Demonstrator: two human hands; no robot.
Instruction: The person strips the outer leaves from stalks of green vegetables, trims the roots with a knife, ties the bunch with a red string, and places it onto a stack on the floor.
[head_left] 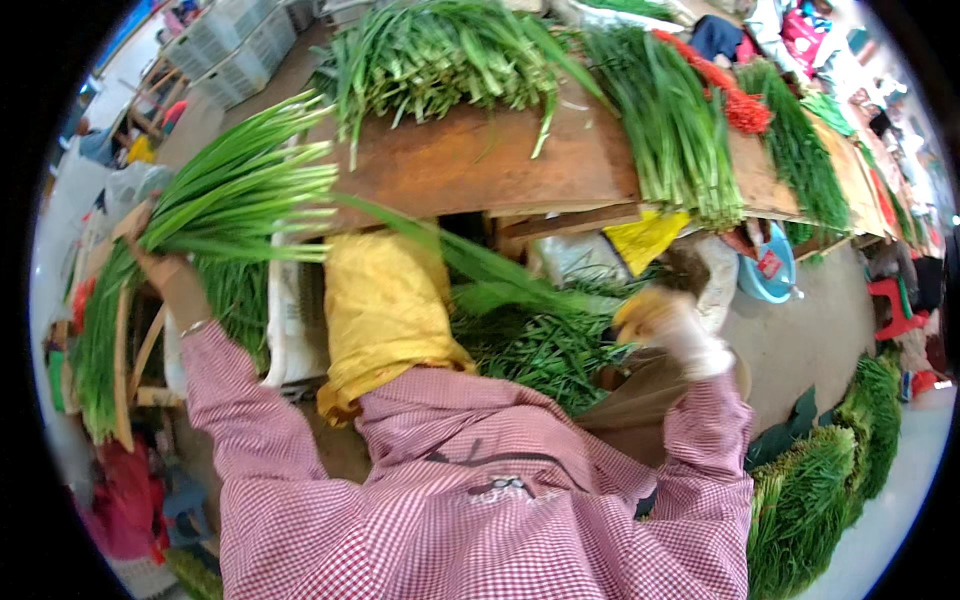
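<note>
My left hand (160, 245), at the left, is closed around the leafy end of a large bunch of garlic chives (240, 195). Its pale stem ends point right, over the near left corner of the wooden table. To the right of my lap, my right hand (665, 325) is smeared by motion; it looks gloved, yellow at the fingers and white toward the wrist. A blurred strand of long green chive leaves (490, 265) stretches from the bunch's stem ends to its fingers, which seem closed on it. Below the strand lies a heap of loose green leaves (550, 345).
On the wooden table (480, 165) lie a wide pile of chives (440, 60), another bundle (670, 130) and red ties (725, 85). A blue basin (768, 265) stands beyond my right hand. More green bundles (805, 500) lie at the lower right; grey crates (235, 50) stand far left.
</note>
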